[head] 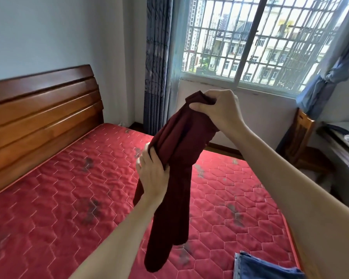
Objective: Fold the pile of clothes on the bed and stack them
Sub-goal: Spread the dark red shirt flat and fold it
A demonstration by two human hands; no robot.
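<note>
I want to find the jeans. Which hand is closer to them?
Left. The left hand grips the maroon garment lower down, nearer the folded jeans; the right hand holds its top, higher up.

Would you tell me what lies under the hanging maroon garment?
Under the maroon garment, held up by the right hand and left hand, is the red mattress. The strip directly behind the cloth is hidden. Folded jeans lie apart, nearer.
</note>
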